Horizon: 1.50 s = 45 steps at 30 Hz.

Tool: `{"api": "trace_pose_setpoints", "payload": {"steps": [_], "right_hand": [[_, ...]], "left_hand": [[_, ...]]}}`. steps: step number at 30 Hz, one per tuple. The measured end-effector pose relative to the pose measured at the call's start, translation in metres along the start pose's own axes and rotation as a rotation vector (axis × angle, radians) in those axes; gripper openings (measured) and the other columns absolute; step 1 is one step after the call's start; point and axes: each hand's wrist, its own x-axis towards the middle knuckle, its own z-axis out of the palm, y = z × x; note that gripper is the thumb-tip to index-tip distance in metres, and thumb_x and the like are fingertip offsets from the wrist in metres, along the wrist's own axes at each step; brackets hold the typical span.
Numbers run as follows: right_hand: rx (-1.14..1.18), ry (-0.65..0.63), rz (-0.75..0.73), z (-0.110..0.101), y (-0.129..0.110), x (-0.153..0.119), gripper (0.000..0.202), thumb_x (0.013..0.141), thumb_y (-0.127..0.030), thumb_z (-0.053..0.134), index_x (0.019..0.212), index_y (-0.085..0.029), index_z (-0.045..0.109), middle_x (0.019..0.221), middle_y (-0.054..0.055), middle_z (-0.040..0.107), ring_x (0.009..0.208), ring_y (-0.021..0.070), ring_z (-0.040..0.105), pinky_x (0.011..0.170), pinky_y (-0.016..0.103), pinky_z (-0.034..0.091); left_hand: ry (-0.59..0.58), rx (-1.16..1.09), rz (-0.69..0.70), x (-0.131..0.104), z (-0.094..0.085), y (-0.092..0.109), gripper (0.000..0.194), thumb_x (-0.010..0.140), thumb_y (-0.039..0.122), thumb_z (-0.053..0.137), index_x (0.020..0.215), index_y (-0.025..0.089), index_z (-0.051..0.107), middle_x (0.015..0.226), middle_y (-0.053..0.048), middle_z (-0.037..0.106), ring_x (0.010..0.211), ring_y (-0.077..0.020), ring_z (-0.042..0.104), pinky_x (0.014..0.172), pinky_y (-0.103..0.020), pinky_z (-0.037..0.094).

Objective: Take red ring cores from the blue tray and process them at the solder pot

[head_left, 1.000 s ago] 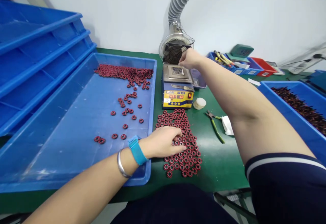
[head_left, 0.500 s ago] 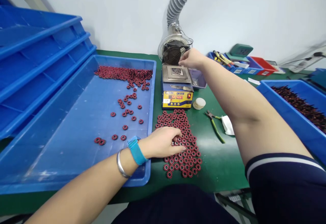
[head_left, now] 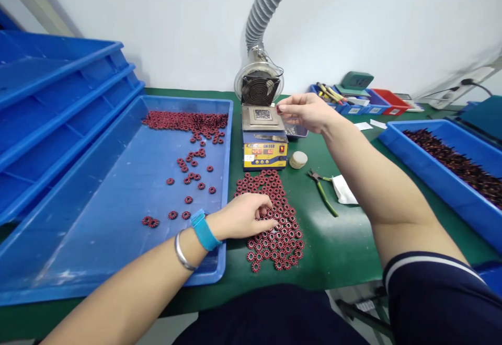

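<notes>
My right hand [head_left: 308, 111] pinches a small dark-red wound stator core [head_left: 280, 110] between thumb and fingertips. It is raised just right of the solder pot [head_left: 264, 149], whose square opening [head_left: 263, 115] holds silvery solder. My left hand [head_left: 247, 215], fingers curled and thumb apart, lies over the left side of a spread of red-and-black ring-shaped stator cores [head_left: 282, 230] on the green table [head_left: 333, 256]. Nothing shows in its grasp, though the undersides of the fingers are hidden. A blue band and a silver bracelet are on the left wrist.
On the left, a large blue tray [head_left: 117, 177] holds more stator cores, beside stacked blue bins [head_left: 78, 83]. A fume hose [head_left: 266, 5] hangs behind the pot. Rightward are a round pale pad [head_left: 298, 160], green-handled cutters [head_left: 323, 193], a white packet [head_left: 343, 189] and a blue bin of dark parts [head_left: 451, 162].
My right hand has drawn back to the right from above the pot's rear edge, and a stator core now shows in its pinch. My left hand has hardly moved; the view has shifted slightly.
</notes>
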Motion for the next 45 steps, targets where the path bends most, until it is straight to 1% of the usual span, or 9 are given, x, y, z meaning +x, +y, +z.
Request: {"api": "trace_pose_setpoints", "payload": {"steps": [4, 8, 14, 21, 24, 28, 38, 41, 45], "right_hand": [[-0.103, 0.179, -0.039, 0.004, 0.013, 0.014, 0.009, 0.075, -0.008, 0.071, 0.071, -0.012, 0.064, 0.062, -0.001, 0.061, 0.052, 0.0048, 0.051, 0.054, 0.019, 0.043], [-0.315, 0.295, -0.061, 0.008, 0.029, 0.036, 0.009, 0.074, -0.009, 0.069, 0.070, -0.012, 0.062, 0.063, -0.001, 0.059, 0.055, 0.0070, 0.050, 0.066, 0.025, 0.050], [-0.502, 0.323, -0.059, 0.012, 0.048, 0.050, 0.006, 0.071, -0.016, 0.069, 0.074, -0.014, 0.063, 0.071, 0.002, 0.064, 0.071, 0.0137, 0.058, 0.083, 0.032, 0.051], [-0.498, 0.339, -0.050, 0.011, 0.046, 0.048, 0.006, 0.073, -0.015, 0.069, 0.072, -0.014, 0.063, 0.072, 0.003, 0.064, 0.065, 0.0113, 0.056, 0.077, 0.029, 0.051], [-0.270, 0.331, -0.005, 0.008, 0.036, 0.039, 0.013, 0.074, -0.016, 0.072, 0.068, -0.014, 0.060, 0.065, 0.001, 0.061, 0.054, 0.0067, 0.050, 0.063, 0.024, 0.050], [0.157, 0.185, 0.097, 0.006, 0.022, 0.005, 0.024, 0.070, -0.024, 0.082, 0.069, -0.015, 0.060, 0.066, 0.000, 0.064, 0.048, 0.0032, 0.049, 0.050, 0.018, 0.046], [0.554, -0.130, 0.198, 0.029, 0.054, -0.116, 0.039, 0.051, -0.031, 0.092, 0.081, -0.018, 0.070, 0.072, -0.004, 0.070, 0.065, 0.0061, 0.066, 0.070, 0.021, 0.058], [0.527, -0.069, 0.183, 0.028, 0.058, -0.116, 0.039, 0.050, -0.032, 0.092, 0.080, -0.018, 0.070, 0.074, -0.003, 0.071, 0.063, 0.0055, 0.065, 0.066, 0.019, 0.056], [0.313, 0.154, 0.098, 0.018, 0.050, -0.076, 0.022, 0.064, -0.025, 0.084, 0.074, -0.016, 0.066, 0.067, -0.003, 0.067, 0.054, 0.0032, 0.057, 0.056, 0.016, 0.049]], "left_hand": [[-0.007, -0.028, -0.015, 0.001, 0.002, -0.003, 0.025, 0.079, 0.036, 0.068, 0.091, 0.015, 0.061, 0.073, -0.002, 0.065, 0.064, -0.0139, 0.060, 0.061, -0.026, 0.049], [-0.007, -0.048, -0.017, 0.001, 0.002, -0.004, 0.024, 0.079, 0.035, 0.069, 0.090, 0.015, 0.061, 0.071, -0.001, 0.064, 0.062, -0.0131, 0.059, 0.061, -0.025, 0.049], [-0.005, -0.093, -0.028, 0.002, 0.002, -0.003, 0.023, 0.078, 0.034, 0.069, 0.088, 0.015, 0.059, 0.069, 0.000, 0.063, 0.061, -0.0130, 0.059, 0.060, -0.025, 0.049], [0.018, -0.091, -0.014, 0.001, 0.002, -0.005, 0.023, 0.078, 0.034, 0.068, 0.086, 0.015, 0.059, 0.069, 0.000, 0.063, 0.061, -0.0125, 0.059, 0.059, -0.025, 0.050], [0.042, -0.124, 0.003, 0.001, 0.001, -0.004, 0.022, 0.078, 0.034, 0.067, 0.087, 0.015, 0.059, 0.068, 0.000, 0.062, 0.059, -0.0119, 0.057, 0.058, -0.025, 0.049], [0.190, -0.252, 0.008, 0.001, -0.001, 0.001, 0.021, 0.078, 0.033, 0.067, 0.084, 0.015, 0.060, 0.065, 0.002, 0.059, 0.056, -0.0093, 0.053, 0.054, -0.022, 0.046], [0.539, -0.674, -0.032, 0.005, 0.004, 0.012, 0.033, 0.067, 0.037, 0.078, 0.083, 0.013, 0.062, 0.068, 0.000, 0.061, 0.060, -0.0086, 0.054, 0.058, -0.022, 0.046], [0.531, -0.691, -0.054, 0.005, 0.008, 0.015, 0.034, 0.065, 0.037, 0.079, 0.082, 0.013, 0.063, 0.068, 0.000, 0.061, 0.060, -0.0084, 0.054, 0.058, -0.022, 0.046], [0.530, -0.650, -0.088, 0.006, 0.007, 0.015, 0.034, 0.063, 0.037, 0.079, 0.080, 0.013, 0.062, 0.066, 0.000, 0.061, 0.058, -0.0080, 0.053, 0.057, -0.022, 0.045]]}}
